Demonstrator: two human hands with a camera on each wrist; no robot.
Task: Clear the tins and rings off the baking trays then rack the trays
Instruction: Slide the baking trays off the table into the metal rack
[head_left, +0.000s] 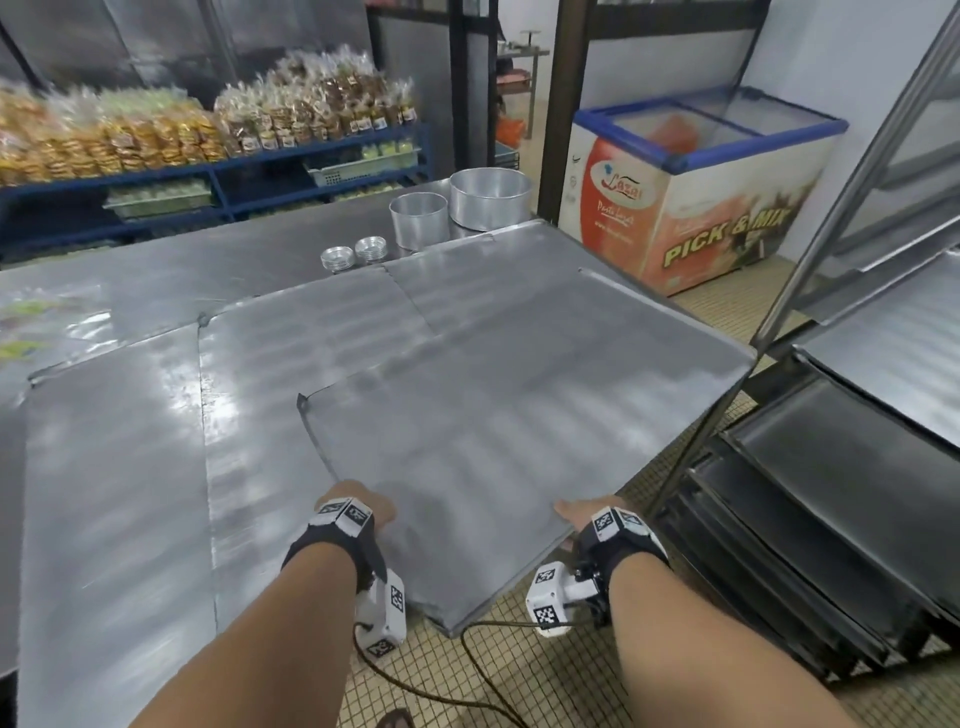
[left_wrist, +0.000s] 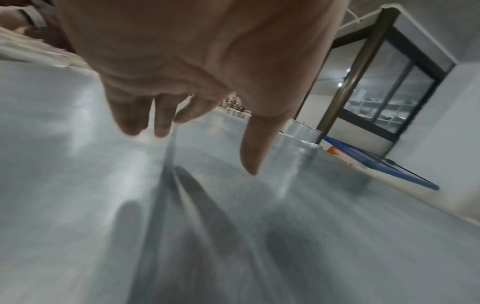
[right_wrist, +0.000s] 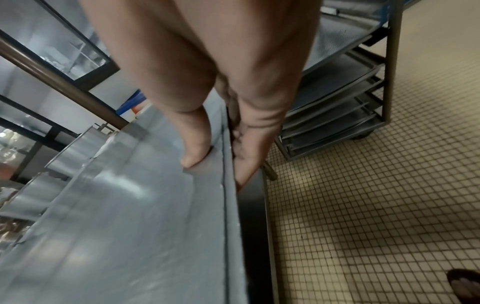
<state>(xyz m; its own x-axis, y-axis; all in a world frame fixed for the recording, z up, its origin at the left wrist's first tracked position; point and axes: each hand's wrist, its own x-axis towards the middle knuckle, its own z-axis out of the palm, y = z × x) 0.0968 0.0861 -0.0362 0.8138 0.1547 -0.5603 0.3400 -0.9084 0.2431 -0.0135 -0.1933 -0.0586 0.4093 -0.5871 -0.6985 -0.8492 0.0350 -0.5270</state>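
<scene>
A large grey baking tray lies turned at an angle on the steel table, its near right corner hanging over the floor. My right hand pinches that tray's near right rim, thumb on top and fingers underneath. My left hand is over the tray's left rim with fingers straight; in the left wrist view the hand casts shadows on the tray, and contact is unclear. Two big round tins and two stacks of small tins stand at the table's far end.
More flat trays lie side by side on the table to the left. A metal tray rack holding dark trays stands close on the right, seen in the right wrist view too. A chest freezer stands behind it, on the tiled floor.
</scene>
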